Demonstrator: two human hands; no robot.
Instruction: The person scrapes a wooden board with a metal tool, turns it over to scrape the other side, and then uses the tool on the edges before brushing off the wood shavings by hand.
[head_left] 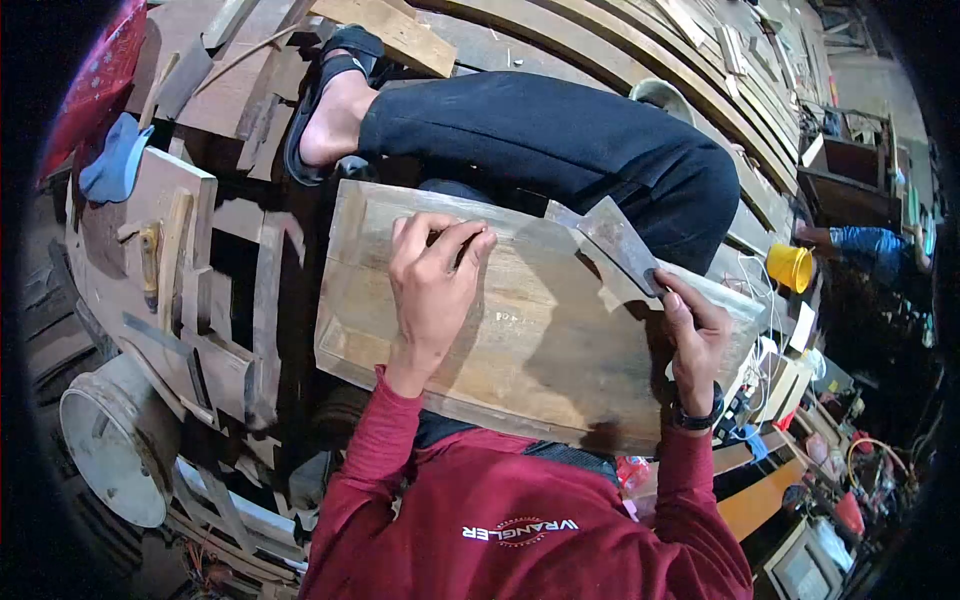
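Across my lap lies a wide wooden board (pixel 590 340), pale and worn, with a rim-like strip along its edges. My left hand (pixel 440 260) is over its left part, the fingers curled in and the thumb and fingertips close together; whatever they may hold is too small or hidden to make out. My right hand (pixel 694 325), a dark watch on its wrist, grips one end of a flat rectangular metal blade (pixel 620 245) between thumb and fingers. The blade slants over the board's far edge, and my right hand casts a shadow on the wood.
My leg in dark trousers (pixel 540 130) stretches beyond the board. At left are wood scraps, a yellow-handled tool (pixel 150 265), a blue cloth (pixel 118 160) and a white bucket (pixel 115 440). A yellow bucket (pixel 790 267) and another person's blue-clothed part (pixel 868 250) appear at right.
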